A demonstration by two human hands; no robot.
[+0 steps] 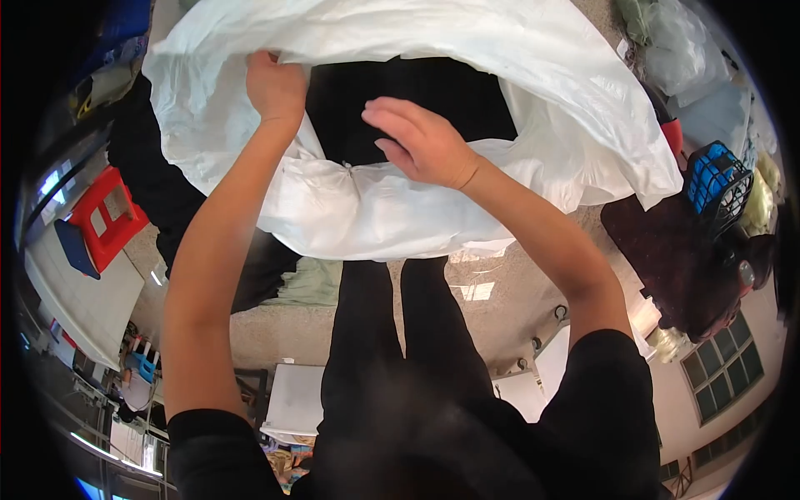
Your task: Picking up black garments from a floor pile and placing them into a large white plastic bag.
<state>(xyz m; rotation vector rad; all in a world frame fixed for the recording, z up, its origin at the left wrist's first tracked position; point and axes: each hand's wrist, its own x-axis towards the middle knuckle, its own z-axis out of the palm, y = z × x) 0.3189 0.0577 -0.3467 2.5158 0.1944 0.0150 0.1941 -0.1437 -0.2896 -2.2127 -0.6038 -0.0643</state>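
Observation:
A large white plastic bag [333, 208] stands in front of me with its mouth spread wide. Dark black fabric [454, 92] lies inside it, its top fairly flat. At the bag's left inner side, my left hand [277, 87] is closed on the white plastic, its fingertips partly hidden. My right hand [425, 143] hovers over the near edge of the opening, above the black fabric, fingers stretched out and thumb apart, holding nothing.
Black cloth [137, 150] and a red plastic stool [108, 221] are on the left. To the right are a black basket [717, 179] with something blue inside and dark cloth [658, 258]. Clear plastic bags [687, 50] sit at the far right.

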